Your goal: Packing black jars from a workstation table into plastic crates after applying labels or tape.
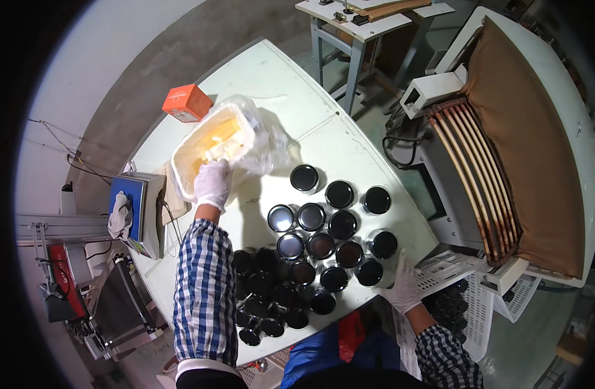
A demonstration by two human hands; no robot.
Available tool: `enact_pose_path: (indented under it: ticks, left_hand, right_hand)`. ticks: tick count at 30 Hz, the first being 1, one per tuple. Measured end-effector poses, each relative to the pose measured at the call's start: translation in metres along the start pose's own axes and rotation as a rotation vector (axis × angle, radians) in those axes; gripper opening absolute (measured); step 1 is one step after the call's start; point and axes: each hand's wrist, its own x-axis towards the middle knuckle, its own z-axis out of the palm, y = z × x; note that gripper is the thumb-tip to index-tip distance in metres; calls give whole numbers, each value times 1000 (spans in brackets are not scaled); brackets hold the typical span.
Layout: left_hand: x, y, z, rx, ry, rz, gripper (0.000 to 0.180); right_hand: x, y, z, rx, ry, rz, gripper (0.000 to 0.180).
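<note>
My left hand point(213, 183), in a white glove, reaches over the near rim of a white plastic tub point(179, 159). Its fingers are drawn together among small whitish pieces point(218, 153); what they grip is too small to make out. Yellowish material shows deeper in the tub, and a clear plastic bag point(271, 146) is bunched along its right side. At the table's right edge rests my right hand point(403, 290), also gloved, with fingers stretched out and nothing in them. Several jars with black lids point(341, 225) stand upright to its left, some crowded close together.
An orange box point(186, 104) sits behind the tub on the white table point(310, 104). Left of the table is a blue-topped scale point(140, 204) with a cloth on it. White plastic crates point(482, 305) holding black items stand at lower right, below a large brown-padded machine point(530, 149).
</note>
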Motion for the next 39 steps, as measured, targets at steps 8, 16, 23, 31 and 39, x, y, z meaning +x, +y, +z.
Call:
enact_pose_path:
  ticks: [8, 16, 23, 31, 39]
  left_hand:
    - [7, 18, 3, -50, -55, -38, 14]
    - [-32, -7, -13, -244, 125, 55, 35]
    - [-42, -63, -29, -429, 250, -119, 25]
    - [20, -38, -14, -411, -295, -213, 47]
    - [13, -72, 8, -966, 7, -417, 39]
  right_hand:
    - [19, 16, 25, 92, 51, -60, 140]
    - [21, 22, 41, 220, 179, -147, 139]
    - [18, 24, 49, 118, 199, -128, 135]
    - [15, 9, 31, 281, 177, -148, 128]
    - [12, 13, 27, 258, 116, -107, 128]
